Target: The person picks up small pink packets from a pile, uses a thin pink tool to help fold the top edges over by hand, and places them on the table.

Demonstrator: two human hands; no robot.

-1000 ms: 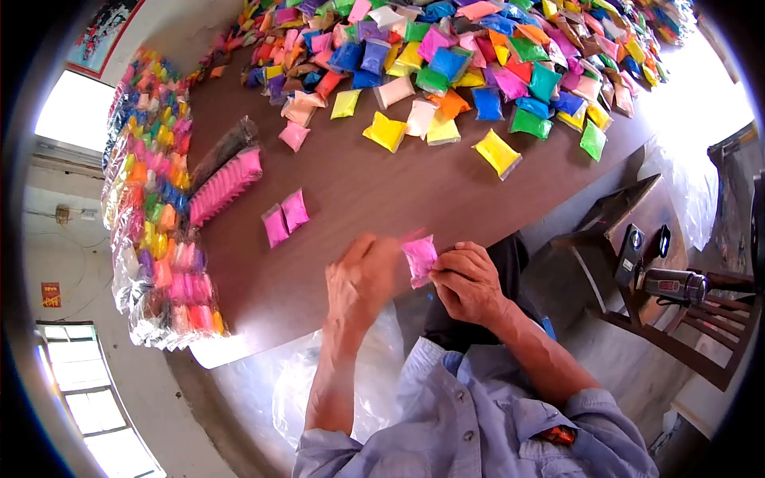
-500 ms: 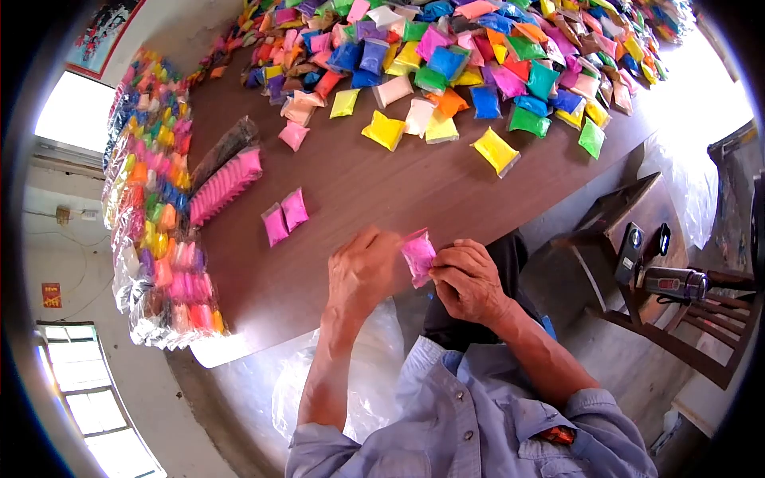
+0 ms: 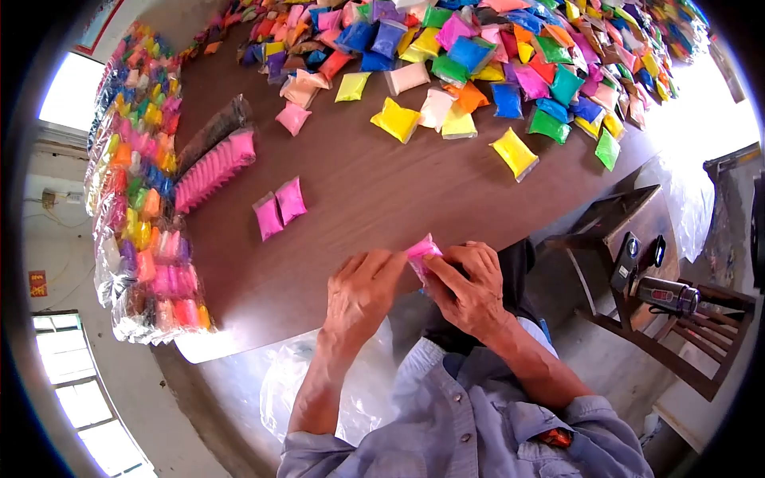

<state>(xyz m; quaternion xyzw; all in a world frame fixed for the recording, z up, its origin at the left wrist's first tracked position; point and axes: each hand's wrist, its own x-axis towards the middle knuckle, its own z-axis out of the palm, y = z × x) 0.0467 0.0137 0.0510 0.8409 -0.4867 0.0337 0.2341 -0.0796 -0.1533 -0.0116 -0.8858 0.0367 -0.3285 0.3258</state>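
Note:
A small pink packet [image 3: 422,250] is held between my hands near the table's front edge. My right hand [image 3: 468,285] pinches it with thumb and fingers from the right. At its left end are the bent fingertips of my left hand [image 3: 362,288], which touch or nearly touch it. Two pink packets [image 3: 279,209] lie side by side on the brown table [image 3: 343,199], up and left of my hands. Further left, a row of pink packets [image 3: 213,171] stands packed together beside a dark clear-wrapped strip [image 3: 215,131].
Many coloured packets [image 3: 470,52] are heaped along the far side. Bagged packets [image 3: 147,199] line the left edge. A wooden stool [image 3: 637,231] at the right bears a thermos [image 3: 668,295] and a dark device [image 3: 626,261]. Clear plastic [image 3: 311,382] hangs below the table.
The pink packet has turned and sits deeper in my right hand's fingers. My left hand's fingers have come closer to it. The view has shifted slightly.

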